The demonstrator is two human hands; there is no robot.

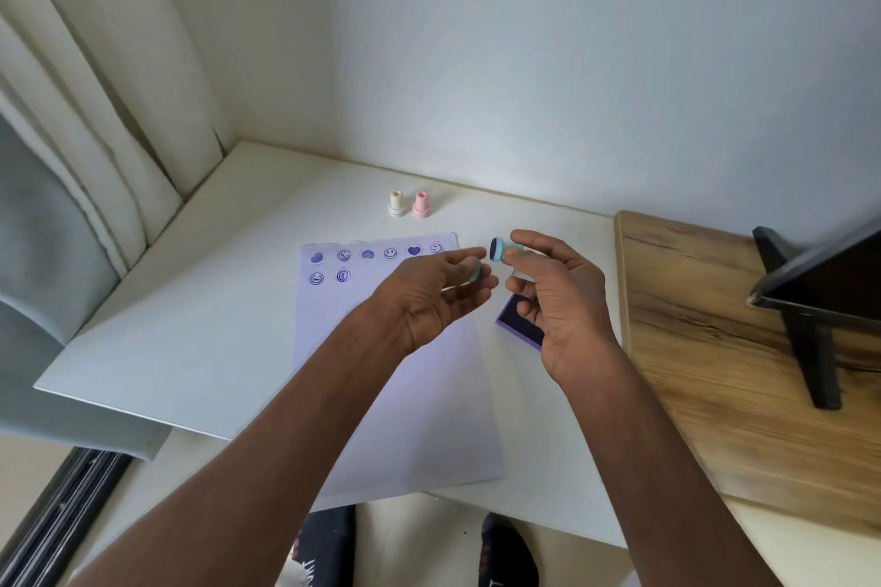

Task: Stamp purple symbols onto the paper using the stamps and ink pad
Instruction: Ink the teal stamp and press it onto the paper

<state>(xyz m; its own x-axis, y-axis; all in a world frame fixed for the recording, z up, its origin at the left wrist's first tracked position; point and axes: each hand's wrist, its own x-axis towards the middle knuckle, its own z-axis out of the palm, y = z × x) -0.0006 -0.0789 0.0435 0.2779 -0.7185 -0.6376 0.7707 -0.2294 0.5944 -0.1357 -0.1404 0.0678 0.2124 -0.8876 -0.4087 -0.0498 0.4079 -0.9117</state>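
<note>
Between prints: eight purple marks already on the paper (381,348), blank space below. Right hand (558,300) pinching a teal stamp (500,249) on its side, dark inked face turned to nine o'clock. Left hand (429,296) loosely curled around a small teal piece (475,272), likely its cap. Ink pad (519,324) open under the right hand, at three o'clock of the paper. Cream stamp (396,204) and pink stamp (421,205) upright at twelve o'clock. Next, probably: face turned down, pressed flat on the second row.
</note>
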